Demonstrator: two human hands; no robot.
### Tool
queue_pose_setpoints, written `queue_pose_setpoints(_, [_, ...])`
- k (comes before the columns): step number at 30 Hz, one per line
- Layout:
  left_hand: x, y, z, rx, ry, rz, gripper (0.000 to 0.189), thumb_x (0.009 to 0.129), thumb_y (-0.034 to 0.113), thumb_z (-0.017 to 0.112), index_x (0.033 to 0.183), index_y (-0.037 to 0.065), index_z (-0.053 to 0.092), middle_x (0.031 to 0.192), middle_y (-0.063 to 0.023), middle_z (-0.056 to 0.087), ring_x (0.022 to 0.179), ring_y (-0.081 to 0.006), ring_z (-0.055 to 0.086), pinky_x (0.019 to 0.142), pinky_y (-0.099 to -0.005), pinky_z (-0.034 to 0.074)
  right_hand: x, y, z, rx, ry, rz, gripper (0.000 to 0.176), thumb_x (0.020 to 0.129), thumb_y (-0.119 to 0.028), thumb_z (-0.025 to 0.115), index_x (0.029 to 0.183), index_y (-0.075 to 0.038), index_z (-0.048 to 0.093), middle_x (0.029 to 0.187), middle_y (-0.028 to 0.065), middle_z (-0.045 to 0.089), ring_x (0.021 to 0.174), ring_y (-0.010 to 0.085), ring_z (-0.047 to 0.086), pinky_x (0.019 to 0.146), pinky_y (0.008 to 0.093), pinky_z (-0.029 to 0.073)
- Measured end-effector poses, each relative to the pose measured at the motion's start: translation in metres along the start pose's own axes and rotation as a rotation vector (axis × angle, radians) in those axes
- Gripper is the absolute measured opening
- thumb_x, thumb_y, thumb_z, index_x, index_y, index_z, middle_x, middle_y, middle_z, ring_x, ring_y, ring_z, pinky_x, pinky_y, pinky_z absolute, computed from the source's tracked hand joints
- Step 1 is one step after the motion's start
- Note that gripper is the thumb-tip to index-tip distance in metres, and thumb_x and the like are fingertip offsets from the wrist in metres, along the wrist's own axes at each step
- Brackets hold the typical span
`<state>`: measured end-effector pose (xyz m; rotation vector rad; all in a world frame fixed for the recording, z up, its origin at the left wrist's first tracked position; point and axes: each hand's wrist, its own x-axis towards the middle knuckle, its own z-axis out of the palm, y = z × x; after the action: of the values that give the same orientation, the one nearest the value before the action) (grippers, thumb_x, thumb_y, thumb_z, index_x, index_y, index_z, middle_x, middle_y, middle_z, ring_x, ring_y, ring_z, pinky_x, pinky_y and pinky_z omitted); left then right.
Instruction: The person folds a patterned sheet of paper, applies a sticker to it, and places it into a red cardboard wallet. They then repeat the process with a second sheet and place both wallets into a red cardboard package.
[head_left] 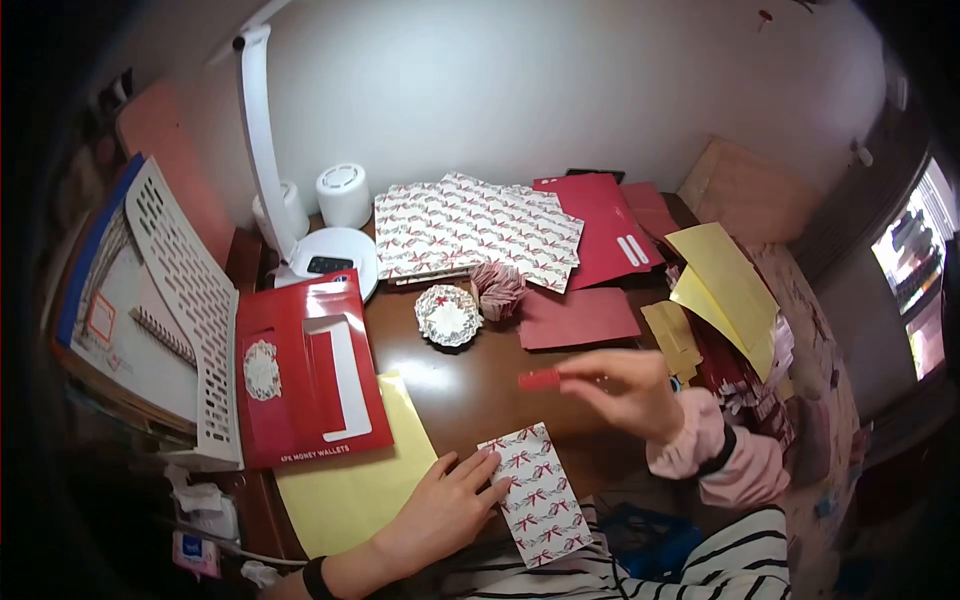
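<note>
Pale and plain, the wall (500,90) rises behind a glossy brown table (445,385) crowded with paper. From where I stand, a person in striped clothing with pink sleeves sits close to the near edge. The left hand (458,500) lies palm down with its fingers spread, their tips on the upper left part of a white card (543,500) printed with rows of red bows and grey-green sprigs. That card rests at a slant near the person's lap. The right hand (628,392) is raised over the table, its thumb and fingers pinched narrow on a small red piece (540,378). Beneath the left forearm's side of the table, a yellow sheet (345,505) lies partly under a shiny red packet (285,430) lettered "4PK MONEY WALLETS". Toward the back are bow-print sheets (470,230) in an overlapping pile, with a round stack (448,315) of frilly-edged paper in front and a pleated pink bundle (497,290) just beside it. A flat red card (580,320) lies to the right, and yellow paper (722,270) beyond. At back left stands a white lamp (262,150), a dark object (330,265) on its base
</note>
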<state>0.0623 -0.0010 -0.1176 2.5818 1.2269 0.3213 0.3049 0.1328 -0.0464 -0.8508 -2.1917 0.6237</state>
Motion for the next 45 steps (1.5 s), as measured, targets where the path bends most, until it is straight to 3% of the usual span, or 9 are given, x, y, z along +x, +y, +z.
queue_pose_setpoints(4, [0.001, 0.001, -0.004, -0.027, -0.007, -0.01, 0.044, 0.086, 0.026, 0.074, 0.127, 0.012, 0.064, 0.139, -0.0149, 0.056, 0.131, -0.0286, 0.053, 0.106, -0.0477, 0.042, -0.044, -0.012, 0.002, 0.259, -0.11, 0.198, 0.021, 0.083, 0.0, 0.079, 0.104, 0.001, 0.075, 0.098, 0.0118, 0.077, 0.087, 0.0139, 0.073, 0.077, 0.0256, 0.058])
queue_pose_setpoints(14, [0.002, 0.003, -0.007, -0.063, -0.013, -0.041, 0.039, 0.085, 0.025, 0.075, 0.12, 0.012, 0.065, 0.139, -0.0139, 0.057, 0.134, -0.0281, 0.051, 0.109, -0.0491, 0.042, -0.083, -0.017, 0.021, 0.445, -0.201, 0.448, 0.023, 0.087, 0.002, 0.074, 0.11, 0.0, 0.073, 0.1, 0.0108, 0.075, 0.087, 0.0132, 0.071, 0.076, 0.0251, 0.057])
queue_pose_setpoints(16, [0.002, 0.003, -0.007, -0.064, -0.014, -0.05, 0.042, 0.085, 0.025, 0.075, 0.124, 0.012, 0.065, 0.139, -0.014, 0.057, 0.134, -0.0278, 0.051, 0.109, -0.0486, 0.041, -0.08, -0.016, 0.019, 0.29, -0.243, 0.356, 0.023, 0.087, 0.005, 0.07, 0.109, -0.001, 0.073, 0.098, 0.0108, 0.073, 0.085, 0.0154, 0.07, 0.074, 0.0263, 0.055])
queue_pose_setpoints(20, [0.003, 0.003, -0.009, -0.066, -0.028, -0.05, 0.045, 0.085, 0.025, 0.075, 0.128, 0.013, 0.064, 0.139, -0.014, 0.057, 0.134, -0.0278, 0.051, 0.11, -0.0482, 0.041, -0.079, -0.012, 0.017, 0.272, -0.187, 0.344, 0.025, 0.086, 0.007, 0.065, 0.109, 0.0, 0.071, 0.098, 0.0101, 0.069, 0.084, 0.0168, 0.068, 0.072, 0.0286, 0.054])
queue_pose_setpoints(22, [0.003, 0.003, -0.01, -0.067, -0.036, -0.054, 0.045, 0.085, 0.025, 0.075, 0.127, 0.013, 0.064, 0.14, -0.0142, 0.057, 0.134, -0.0278, 0.051, 0.11, -0.0482, 0.041, -0.076, -0.015, 0.016, 0.281, -0.27, 0.363, 0.029, 0.087, 0.009, 0.063, 0.114, -0.001, 0.069, 0.096, 0.0102, 0.067, 0.082, 0.0189, 0.066, 0.071, 0.0294, 0.053])
queue_pose_setpoints(27, [0.004, 0.004, -0.01, -0.063, -0.034, -0.055, 0.045, 0.085, 0.024, 0.075, 0.128, 0.012, 0.064, 0.14, -0.0145, 0.057, 0.135, -0.0279, 0.05, 0.11, -0.0482, 0.04, -0.085, -0.009, 0.038, 0.047, -0.5, 0.023, 0.041, 0.087, -0.007, 0.066, 0.127, -0.006, 0.062, 0.098, 0.0119, 0.069, 0.089, 0.0289, 0.067, 0.08, 0.0392, 0.054])
queue_pose_setpoints(31, [0.003, 0.004, -0.01, -0.072, -0.027, -0.059, 0.045, 0.085, 0.023, 0.075, 0.128, 0.012, 0.064, 0.141, -0.0148, 0.057, 0.135, -0.0281, 0.05, 0.11, -0.0484, 0.04, -0.088, -0.006, 0.041, -0.055, -0.349, -0.095, 0.04, 0.084, -0.008, 0.068, 0.124, -0.003, 0.063, 0.105, 0.0124, 0.07, 0.096, 0.0293, 0.068, 0.083, 0.0393, 0.055])
queue_pose_setpoints(37, [0.004, 0.003, -0.01, -0.073, -0.027, -0.064, 0.045, 0.085, 0.023, 0.075, 0.127, 0.011, 0.065, 0.139, -0.0147, 0.057, 0.134, -0.028, 0.051, 0.11, -0.0483, 0.04, -0.093, -0.002, 0.031, -0.054, -0.327, -0.006, 0.029, 0.083, -0.011, 0.076, 0.11, -0.001, 0.07, 0.106, 0.0123, 0.068, 0.094, 0.0305, 0.066, 0.08, 0.0381, 0.055])
queue_pose_setpoints(45, [0.006, 0.004, -0.012, -0.061, -0.044, -0.06, 0.044, 0.085, 0.025, 0.076, 0.125, 0.011, 0.065, 0.138, -0.0143, 0.058, 0.134, -0.0279, 0.051, 0.11, -0.0477, 0.04, -0.104, 0.002, 0.037, 0.019, -0.367, 0.084, 0.025, 0.084, -0.014, 0.077, 0.106, -0.005, 0.072, 0.104, 0.0098, 0.064, 0.094, 0.0277, 0.062, 0.077, 0.0369, 0.054])
